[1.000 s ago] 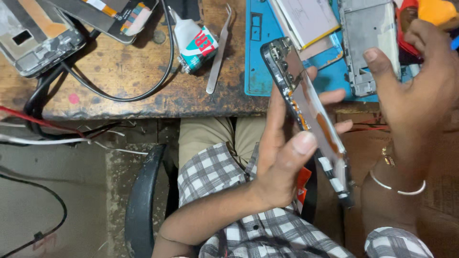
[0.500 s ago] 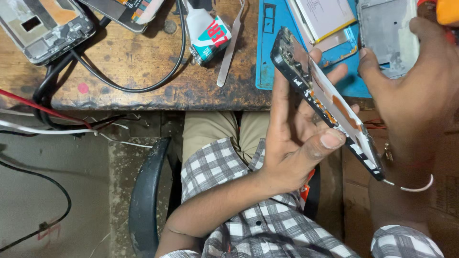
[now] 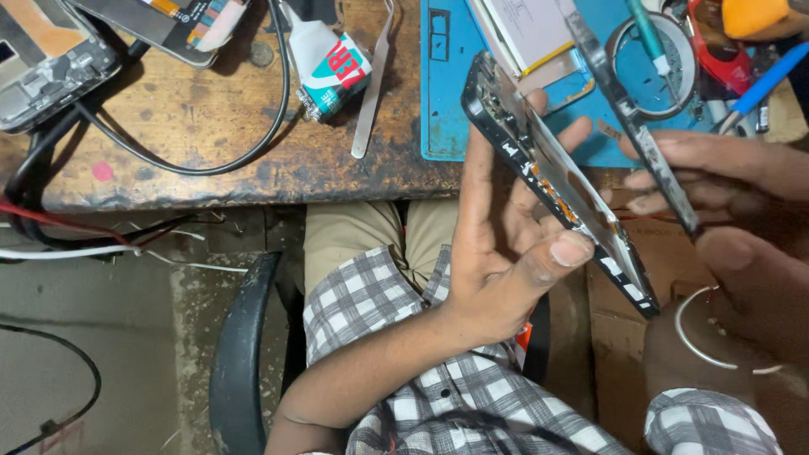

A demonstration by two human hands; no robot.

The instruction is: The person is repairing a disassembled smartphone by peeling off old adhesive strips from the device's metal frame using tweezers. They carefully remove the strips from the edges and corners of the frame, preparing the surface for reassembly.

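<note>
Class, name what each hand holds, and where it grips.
Left hand: phone body, edge-on along its long sides. Right hand: thin panel, at its lower end.

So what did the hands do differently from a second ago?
The right hand took the grey phone panel off the blue mat and brought it down, edge-on, beside the opened phone. The left hand kept holding that phone, thumb on its edge, tilted much as before. The tweezers and glue tube on the wooden table stayed put.

We're at a phone repair bench: a scarred wooden table [image 3: 211,143], blue work mat [image 3: 442,101], tweezers [image 3: 371,84], glue tube [image 3: 324,63], opened phones [image 3: 42,59] and loose cables [image 3: 50,227] all around us.
</note>
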